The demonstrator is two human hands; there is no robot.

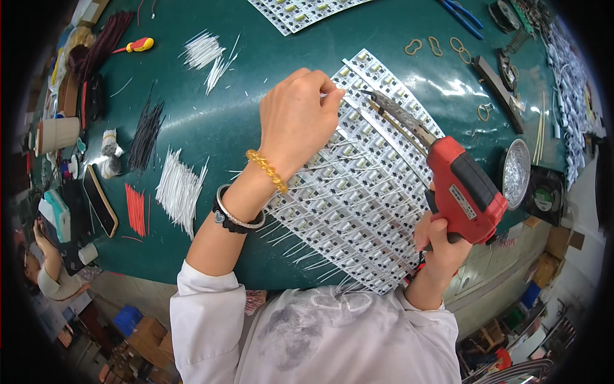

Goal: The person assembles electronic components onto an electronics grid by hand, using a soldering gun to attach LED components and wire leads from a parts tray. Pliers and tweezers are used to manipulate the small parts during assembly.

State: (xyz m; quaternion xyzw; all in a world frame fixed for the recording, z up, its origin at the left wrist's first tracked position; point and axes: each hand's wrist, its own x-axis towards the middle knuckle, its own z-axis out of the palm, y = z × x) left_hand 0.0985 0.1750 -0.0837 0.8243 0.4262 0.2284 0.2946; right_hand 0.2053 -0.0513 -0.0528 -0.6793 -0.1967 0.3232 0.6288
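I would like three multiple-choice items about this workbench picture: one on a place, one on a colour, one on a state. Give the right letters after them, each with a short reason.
1. Where does the bundle of short red wires lie?
A. On the panel of circuit boards
B. On the green table, to the left of the person's left forearm
C. Inside the round metal tin

2. What colour is the body of the pistol-shaped soldering gun?
A. Red
B. Yellow
C. Blue

3. What is the left hand doing?
A. Lying flat and open
B. Holding the soldering gun
C. Pinching a thin white wire over the white panel of small circuit boards

Answers:
1 B, the wires rest on the green table beside a white wire pile.
2 A, the housing in the right hand is red.
3 C, the fingers are closed together above the panel.
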